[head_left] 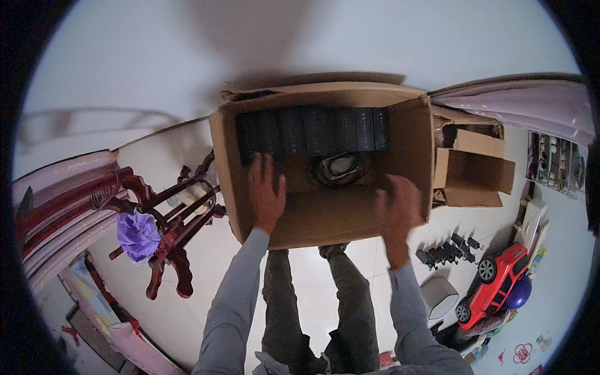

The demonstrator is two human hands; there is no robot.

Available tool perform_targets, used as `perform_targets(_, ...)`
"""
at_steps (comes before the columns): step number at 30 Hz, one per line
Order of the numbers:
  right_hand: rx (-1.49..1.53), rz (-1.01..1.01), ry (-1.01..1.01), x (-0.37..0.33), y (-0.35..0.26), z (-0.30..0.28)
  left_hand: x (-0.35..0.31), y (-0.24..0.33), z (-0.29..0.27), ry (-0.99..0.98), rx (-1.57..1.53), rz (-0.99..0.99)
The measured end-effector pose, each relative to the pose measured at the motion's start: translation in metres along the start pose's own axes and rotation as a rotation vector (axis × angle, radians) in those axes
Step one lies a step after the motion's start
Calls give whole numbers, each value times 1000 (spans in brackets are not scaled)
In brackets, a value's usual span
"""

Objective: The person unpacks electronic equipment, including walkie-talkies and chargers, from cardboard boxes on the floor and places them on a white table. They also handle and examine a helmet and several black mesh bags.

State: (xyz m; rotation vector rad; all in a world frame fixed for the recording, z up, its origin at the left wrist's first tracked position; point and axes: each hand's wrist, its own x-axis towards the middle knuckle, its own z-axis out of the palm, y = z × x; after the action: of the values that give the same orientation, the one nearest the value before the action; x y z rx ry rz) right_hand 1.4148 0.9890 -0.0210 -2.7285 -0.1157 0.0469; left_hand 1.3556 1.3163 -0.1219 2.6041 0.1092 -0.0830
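Note:
A large open cardboard box stands in front of me. Along its far inside wall runs a row of several black box-shaped items, set upright side by side. A coiled dark cable lies against them on the box's bottom. My left hand reaches into the box's left part, its fingers stretched toward the black items' lower left end; whether they touch is unclear. Over the box's right side hovers my right hand, slightly blurred, thumb apart from its fingers. Nothing shows in either hand.
A smaller open cardboard box sits to the right. Dark red wooden furniture with a purple cloth-like item is at the left. At lower right are several small black objects, a grey-white box and a red toy car.

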Motion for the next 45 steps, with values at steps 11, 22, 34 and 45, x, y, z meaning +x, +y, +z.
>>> perform_targets(11, 1076, 579, -581, 143, -45, 303, 112, -210, 149, 113, -395, -927)
perform_targets(22, 942, 355, -474, 147, 22, 277, 107, -71, 94, 320, -610, -949)
perform_targets(34, 963, 456, -116, 156, 177, 191, 138, 42, 219, 74, -867, -541)
perform_targets(45, 335, -261, -245, 64, 17, 246, 104, -68, 161, 40, -478, -848)
